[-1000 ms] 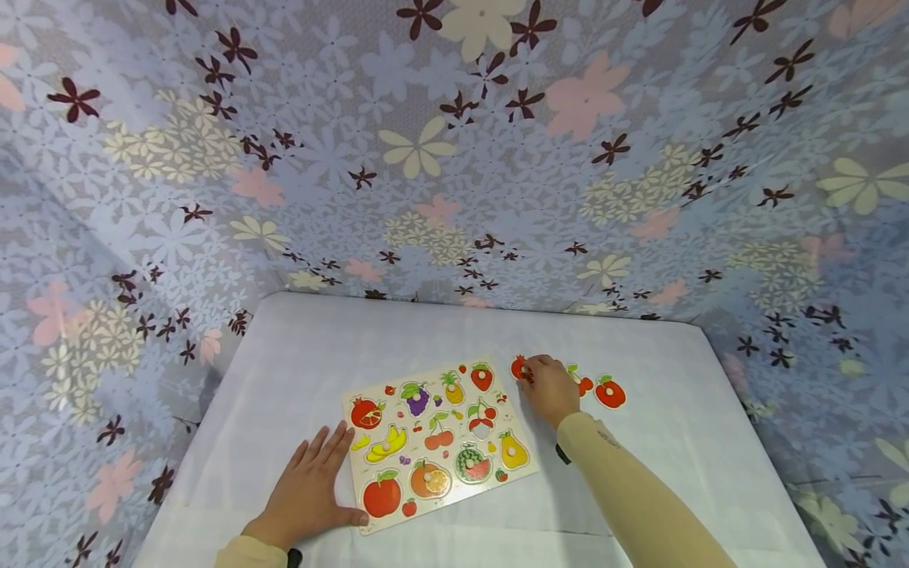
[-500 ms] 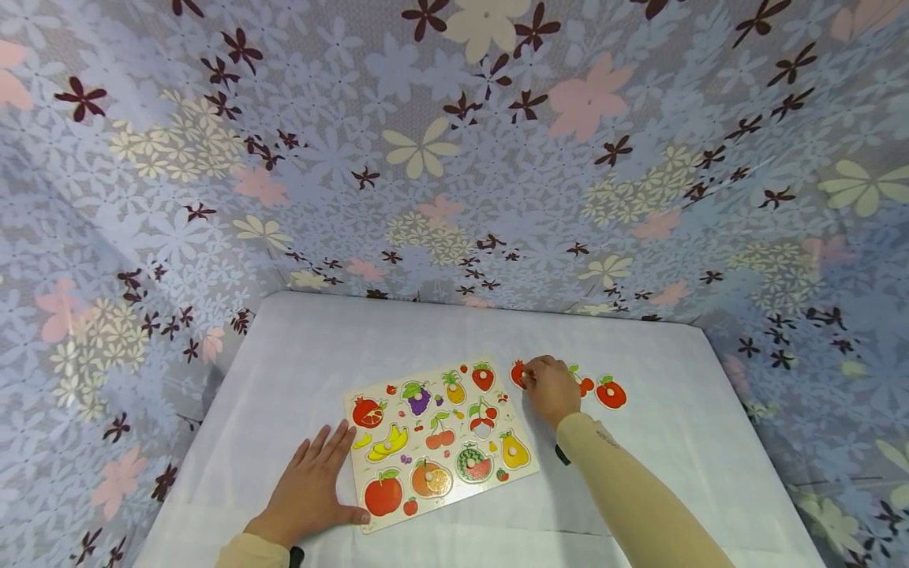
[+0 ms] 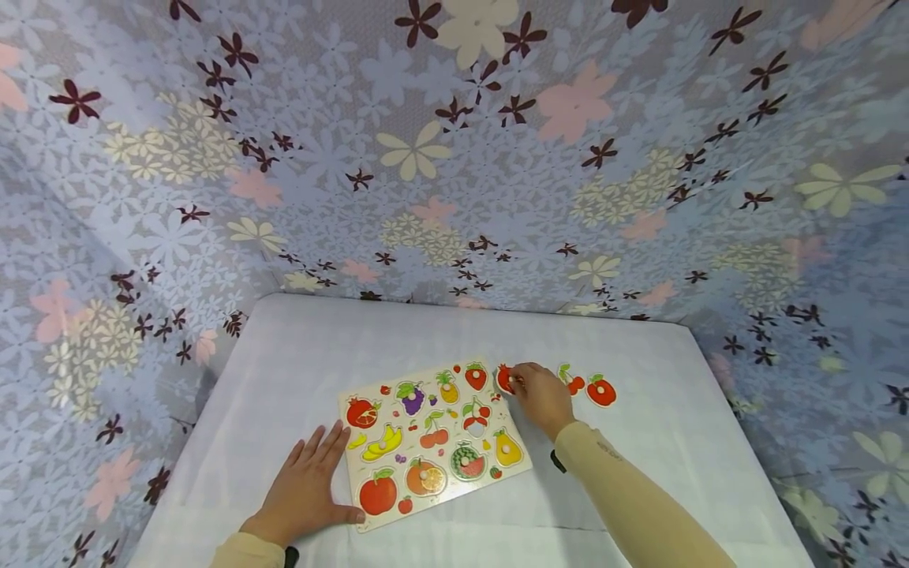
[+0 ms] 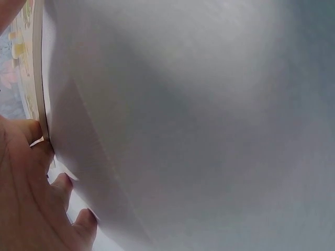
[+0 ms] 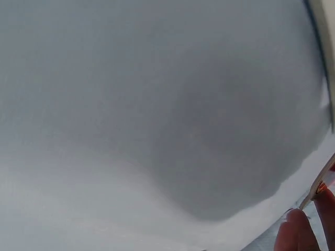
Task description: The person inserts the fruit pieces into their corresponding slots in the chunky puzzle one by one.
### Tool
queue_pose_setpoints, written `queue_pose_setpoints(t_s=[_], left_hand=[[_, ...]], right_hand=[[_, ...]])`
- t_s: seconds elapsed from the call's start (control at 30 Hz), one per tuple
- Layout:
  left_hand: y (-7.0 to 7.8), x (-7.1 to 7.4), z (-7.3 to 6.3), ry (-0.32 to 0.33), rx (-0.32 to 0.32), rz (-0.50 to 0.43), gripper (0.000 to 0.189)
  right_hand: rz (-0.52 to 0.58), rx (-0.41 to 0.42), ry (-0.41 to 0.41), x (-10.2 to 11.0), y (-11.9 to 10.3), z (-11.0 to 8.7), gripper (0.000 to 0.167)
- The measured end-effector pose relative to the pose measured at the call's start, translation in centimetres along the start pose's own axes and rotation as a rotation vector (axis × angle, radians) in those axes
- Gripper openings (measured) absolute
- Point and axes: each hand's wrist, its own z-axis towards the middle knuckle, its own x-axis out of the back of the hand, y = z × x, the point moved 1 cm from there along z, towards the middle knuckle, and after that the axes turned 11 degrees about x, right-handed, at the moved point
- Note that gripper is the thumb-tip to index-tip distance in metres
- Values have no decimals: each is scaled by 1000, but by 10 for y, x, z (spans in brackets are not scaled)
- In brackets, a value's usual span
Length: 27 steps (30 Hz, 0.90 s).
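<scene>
A wooden fruit puzzle board (image 3: 410, 440) lies slanted on the table, with knobbed pieces such as orange, watermelon and pear in it. My left hand (image 3: 305, 485) rests at its left edge, fingers spread and thumb near the lower corner. Just past the board's upper right corner, my right hand (image 3: 543, 398) pinches a red pomegranate puzzle piece (image 3: 504, 379). In the right wrist view the thin edge of that pomegranate piece (image 5: 316, 183) shows between fingertips, lifted off the cloth. The left wrist view has the left fingers (image 4: 44, 154) against the board's side.
To the right of my right hand lie a cherry piece (image 3: 574, 385) and a red apple piece (image 3: 601, 390). A white cloth covers the table (image 3: 305, 339). Flower-patterned fabric (image 3: 419, 205) rises behind the table and on both sides.
My right hand has moved slightly left with the pomegranate piece, bringing it close to the board's upper right corner. The left hand has stayed in place on the board's edge.
</scene>
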Motion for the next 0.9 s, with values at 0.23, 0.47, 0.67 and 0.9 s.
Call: queue_pose_setpoints(t_s=[0.23, 0.47, 0.67, 0.9], left_hand=[[-2, -2, -1, 9, -7, 7, 135], [0, -1, 0, 15, -4, -3, 134], [0, 0, -1, 15, -10, 3, 134], [2, 5, -3, 15, -13, -10, 134]], right_hand=[[5, 22, -35, 6, -18, -2, 19], [20, 40, -77, 8, -39, 0, 18], [23, 99, -107, 3, -61, 5, 17], [48, 197, -150, -4, -86, 12, 18]])
